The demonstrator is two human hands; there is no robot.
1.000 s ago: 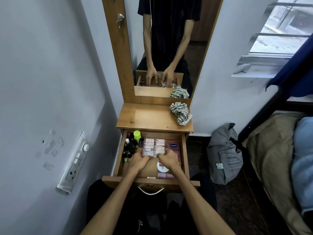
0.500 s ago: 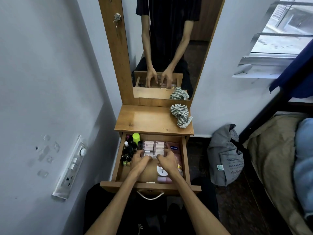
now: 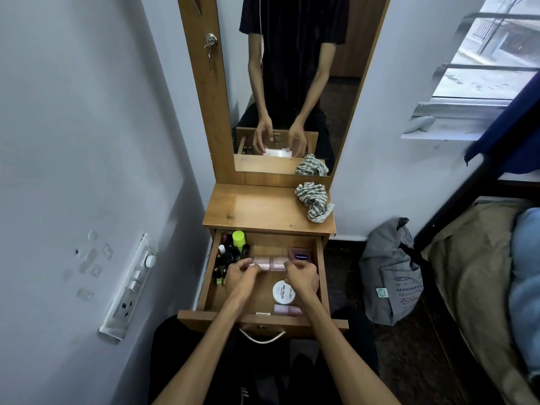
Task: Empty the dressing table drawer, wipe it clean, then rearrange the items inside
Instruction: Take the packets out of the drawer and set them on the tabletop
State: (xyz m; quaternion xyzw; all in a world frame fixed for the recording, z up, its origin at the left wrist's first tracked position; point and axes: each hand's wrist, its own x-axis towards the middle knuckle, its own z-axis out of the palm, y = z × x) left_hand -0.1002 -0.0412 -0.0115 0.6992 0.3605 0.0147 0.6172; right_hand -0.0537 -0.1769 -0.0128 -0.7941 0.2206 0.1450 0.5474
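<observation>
Reaching into the open drawer (image 3: 320,258), the left hand (image 3: 241,276) and right hand (image 3: 302,276) curl their fingers round the 2 ends of a pack of pink boxes (image 3: 268,263), pinching it from 9 and 3 o'clock near the drawer's middle. At 10 o'clock stand dark little bottles (image 3: 226,260) and a lime-capped one (image 3: 238,238); a Vaseline packet (image 3: 299,255) lies at 2 o'clock, a white nail-polish tub (image 3: 283,292) just under the right wrist. A striped cloth (image 3: 314,201) sits crumpled on the tabletop (image 3: 257,209).
</observation>
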